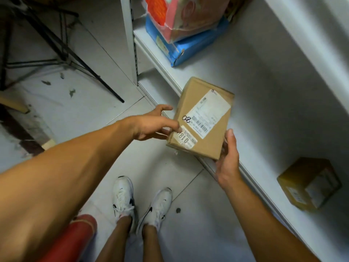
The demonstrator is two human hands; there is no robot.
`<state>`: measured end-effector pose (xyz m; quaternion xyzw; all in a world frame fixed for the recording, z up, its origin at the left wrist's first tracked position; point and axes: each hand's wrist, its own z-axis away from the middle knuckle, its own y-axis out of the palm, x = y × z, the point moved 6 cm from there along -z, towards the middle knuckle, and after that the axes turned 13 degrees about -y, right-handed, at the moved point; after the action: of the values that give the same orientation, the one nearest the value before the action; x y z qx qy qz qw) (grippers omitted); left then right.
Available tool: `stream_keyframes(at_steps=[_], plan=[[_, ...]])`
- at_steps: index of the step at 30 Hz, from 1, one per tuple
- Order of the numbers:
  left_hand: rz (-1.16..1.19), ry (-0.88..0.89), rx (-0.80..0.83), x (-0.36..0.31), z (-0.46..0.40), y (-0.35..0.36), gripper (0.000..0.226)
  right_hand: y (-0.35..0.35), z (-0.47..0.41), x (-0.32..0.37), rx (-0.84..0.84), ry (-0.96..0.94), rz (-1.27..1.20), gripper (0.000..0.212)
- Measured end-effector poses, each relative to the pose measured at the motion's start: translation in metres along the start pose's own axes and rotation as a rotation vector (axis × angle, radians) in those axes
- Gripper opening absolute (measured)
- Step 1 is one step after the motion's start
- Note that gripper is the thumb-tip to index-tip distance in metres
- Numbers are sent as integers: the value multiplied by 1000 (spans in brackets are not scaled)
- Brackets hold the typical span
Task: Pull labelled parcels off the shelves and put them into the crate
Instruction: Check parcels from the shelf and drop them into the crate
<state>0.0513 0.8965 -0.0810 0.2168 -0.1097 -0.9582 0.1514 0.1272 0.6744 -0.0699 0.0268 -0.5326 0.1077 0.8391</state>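
Parcel, flat rectangular brown cardboard box [203, 120], held tilted in the air over the front edge of the white metal shelf [264, 103], above the pale tiled floor [105, 103]. Top face carries a large white shipping label [206, 112] with barcode, fine print too small to read, a handwritten black "08" beside it, and a smaller white sticker [186, 138] near the lower left corner with big digits "018" partly covered. Right hand [227, 159] grips the box's lower right corner, thumb up along the side edge, fingers curled underneath. Left hand [151, 123] at the box's left edge, index finger and thumb touching the small sticker corner, other fingers loosely spread, not wrapped round the box. On the shelf further back: blue flat carton [190, 48] with a pink and orange printed bag [179, 14] on top of it. Further right on the same shelf, well apart: small brown cardboard cube box [309, 183] with a label, blurred. Below: white sneakers [141, 203], red cylinder [75, 239] at lower left, black tripod legs [75, 59] on the floor upper left.
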Motion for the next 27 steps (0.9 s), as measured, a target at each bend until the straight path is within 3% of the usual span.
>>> stream_keyframes(at_steps=[2, 5, 7, 9, 11, 14, 16, 19, 21, 23, 24, 27], plan=[[-1, -4, 35, 23, 8, -2, 100, 3, 7, -9, 137, 110, -19, 86], [-96, 16, 137, 45, 23, -6, 89, 14, 20, -19, 251, 316, -196, 87], [-173, 58, 117, 53, 30, -11, 91, 23, 29, -20, 335, 405, -291, 88], [-328, 186, -30, 53, 38, -17, 99, 29, 37, -20, 396, 488, -374, 97], [-644, 460, -247, 45, 51, -18, 97, 31, 39, -16, 383, 512, -415, 96], [-1066, 866, -537, 43, 73, -13, 86, 36, 40, -12, 392, 486, -479, 69], [-1150, 1031, -643, 48, 81, -13, 78, 41, 39, -15, 406, 425, -478, 58], [-1181, 1199, -719, 57, 88, -14, 69, 44, 40, -21, 484, 334, -328, 87], [-1161, 1178, -700, 57, 88, -17, 72, 47, 41, -24, 521, 331, -308, 86], [-1085, 1043, -605, 55, 87, -21, 79, 45, 40, -24, 467, 433, -345, 67], [-1021, 953, -529, 54, 87, -24, 84, 44, 41, -27, 428, 515, -369, 61], [-701, 569, -290, 48, 85, -32, 96, 37, 44, -40, 289, 678, -398, 74]])
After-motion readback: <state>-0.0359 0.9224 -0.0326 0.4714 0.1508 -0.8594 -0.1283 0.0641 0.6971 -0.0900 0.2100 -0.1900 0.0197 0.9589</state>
